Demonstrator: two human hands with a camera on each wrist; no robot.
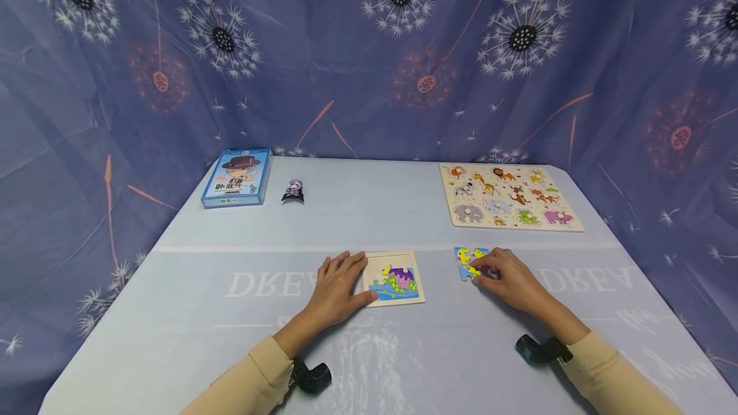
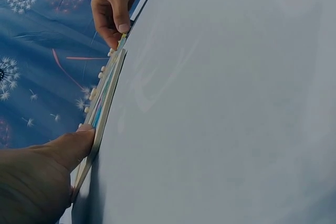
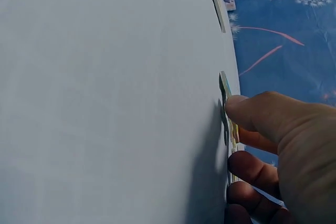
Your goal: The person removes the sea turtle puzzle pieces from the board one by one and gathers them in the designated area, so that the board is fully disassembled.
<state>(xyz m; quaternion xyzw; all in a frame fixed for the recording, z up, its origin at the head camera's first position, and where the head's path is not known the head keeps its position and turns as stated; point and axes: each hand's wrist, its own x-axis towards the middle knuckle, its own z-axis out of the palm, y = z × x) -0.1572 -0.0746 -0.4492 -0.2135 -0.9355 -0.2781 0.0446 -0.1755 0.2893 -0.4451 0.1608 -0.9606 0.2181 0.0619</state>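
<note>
Far beyond the left hand (image 1: 337,287), a blue game box (image 1: 237,177) and a small dark figurine (image 1: 293,191) are sitting at the back of the table (image 1: 230,338). The left hand is lying flat with relaxed fingers, its thumb bracing the near edge of the small puzzle tray (image 1: 396,277) just to its right, which is showing only its lower pieces filled and its upper part bare. The right hand (image 1: 507,277) is pinching loose yellow-and-blue puzzle pieces (image 1: 468,261) against the table, apart from the tray, so most of the fitting appears left to do; the animal peg puzzle (image 1: 507,197) beyond it is lying complete.
</note>
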